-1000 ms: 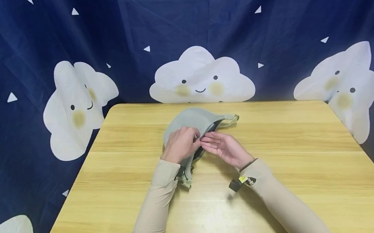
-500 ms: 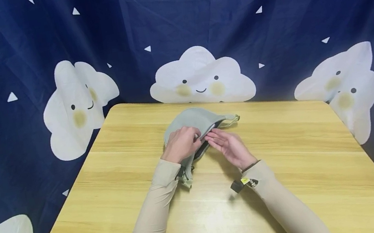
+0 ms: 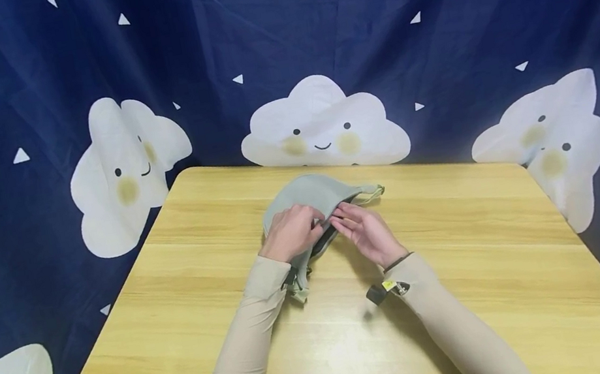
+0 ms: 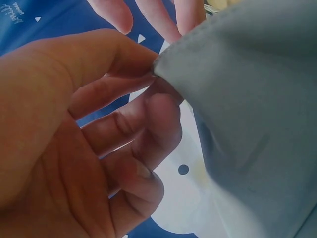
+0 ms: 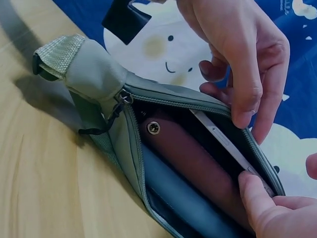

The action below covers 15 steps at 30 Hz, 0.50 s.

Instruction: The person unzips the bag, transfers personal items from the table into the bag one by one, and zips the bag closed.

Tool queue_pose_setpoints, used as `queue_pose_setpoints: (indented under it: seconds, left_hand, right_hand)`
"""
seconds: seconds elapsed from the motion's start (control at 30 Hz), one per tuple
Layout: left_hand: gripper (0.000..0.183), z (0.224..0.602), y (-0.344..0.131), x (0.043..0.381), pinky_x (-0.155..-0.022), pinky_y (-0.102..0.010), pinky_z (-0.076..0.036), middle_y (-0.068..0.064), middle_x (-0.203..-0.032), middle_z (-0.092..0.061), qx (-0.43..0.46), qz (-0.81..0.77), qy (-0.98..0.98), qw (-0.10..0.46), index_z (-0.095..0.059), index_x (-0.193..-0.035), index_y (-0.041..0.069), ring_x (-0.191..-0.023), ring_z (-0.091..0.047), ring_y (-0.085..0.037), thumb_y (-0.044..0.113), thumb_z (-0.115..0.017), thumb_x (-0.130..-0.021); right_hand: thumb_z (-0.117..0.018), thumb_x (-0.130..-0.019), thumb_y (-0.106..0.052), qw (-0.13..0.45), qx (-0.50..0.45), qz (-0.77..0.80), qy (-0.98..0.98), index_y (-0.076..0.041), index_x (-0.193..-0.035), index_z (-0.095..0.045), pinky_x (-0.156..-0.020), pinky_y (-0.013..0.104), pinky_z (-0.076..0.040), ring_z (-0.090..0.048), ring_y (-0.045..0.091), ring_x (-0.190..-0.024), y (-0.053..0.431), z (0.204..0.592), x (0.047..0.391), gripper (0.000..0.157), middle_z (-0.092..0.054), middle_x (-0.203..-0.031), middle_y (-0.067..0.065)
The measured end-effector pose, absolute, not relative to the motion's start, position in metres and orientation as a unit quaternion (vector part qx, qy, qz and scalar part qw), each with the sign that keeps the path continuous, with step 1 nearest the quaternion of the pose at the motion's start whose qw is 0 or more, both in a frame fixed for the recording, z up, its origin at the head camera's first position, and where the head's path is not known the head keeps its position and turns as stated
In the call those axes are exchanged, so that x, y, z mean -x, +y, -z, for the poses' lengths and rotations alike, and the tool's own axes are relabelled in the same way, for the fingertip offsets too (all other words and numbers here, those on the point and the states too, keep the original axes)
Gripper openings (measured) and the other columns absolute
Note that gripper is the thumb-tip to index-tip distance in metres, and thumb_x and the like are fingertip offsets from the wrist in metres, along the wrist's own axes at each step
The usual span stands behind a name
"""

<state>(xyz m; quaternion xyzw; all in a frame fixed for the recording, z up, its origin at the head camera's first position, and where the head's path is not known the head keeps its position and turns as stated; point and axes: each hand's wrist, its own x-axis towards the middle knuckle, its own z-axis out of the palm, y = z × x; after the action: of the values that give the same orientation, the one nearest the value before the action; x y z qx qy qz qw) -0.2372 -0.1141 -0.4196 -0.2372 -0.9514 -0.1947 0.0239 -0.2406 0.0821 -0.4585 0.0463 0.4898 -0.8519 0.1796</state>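
Note:
A grey-green sling bag (image 3: 309, 191) lies on the table, its zipped top unfastened. My left hand (image 3: 292, 231) pinches the far edge of the opening between thumb and index finger, as the left wrist view shows. Inside, the right wrist view shows a phone (image 5: 223, 139) with a silver side, standing against the far wall. Beside it are a dark red case with a metal snap (image 5: 190, 161) and a blue item (image 5: 183, 191) of unclear kind. My right hand (image 3: 368, 233) reaches into the opening with fingers mostly straight, one fingertip on the phone's edge.
The wooden table (image 3: 468, 265) extends around the bag. A dark blue curtain (image 3: 273, 26) with white clouds hangs behind it. The bag's strap (image 3: 298, 292) trails at its near end, and a black wrist camera (image 3: 377, 294) juts from the right sleeve.
A pale edge at the right fingertips, visible half a second ago in the head view, is now mostly out of sight. The right hand shifted slightly; the left hand kept its grip.

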Motion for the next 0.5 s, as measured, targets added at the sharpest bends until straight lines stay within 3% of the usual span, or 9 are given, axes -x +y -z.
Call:
queue_pose_setpoints:
  seconds: [0.2,0.5]
  left_hand:
    - [0.013,0.419,-0.113,0.237,-0.050,-0.028,-0.038,0.003,-0.073,-0.061,0.238,0.199,-0.950,0.028,-0.077,-0.093,0.016,-0.057,-0.050,-0.011,0.014,-0.065,-0.091]
    - [0.022,0.420,-0.115,0.237,-0.052,-0.027,-0.043,0.001,-0.087,-0.072,0.231,0.207,-0.951,0.015,-0.078,-0.113,0.014,-0.061,-0.057,-0.011,0.016,-0.067,-0.094]
  right_hand:
    - [-0.045,-0.108,-0.009,0.188,-0.049,0.862,0.469,0.002,-0.123,-0.052,-0.111,0.027,-0.049,-0.062,0.021,-0.113,0.083,0.458,0.249,0.020,-0.054,-0.121,0.011]
    - [-0.041,-0.110,-0.017,0.236,-0.062,0.859,0.451,-0.001,-0.129,-0.045,-0.116,0.033,-0.046,-0.060,0.022,-0.116,0.089,0.459,0.252,0.025,-0.056,-0.125,0.011]
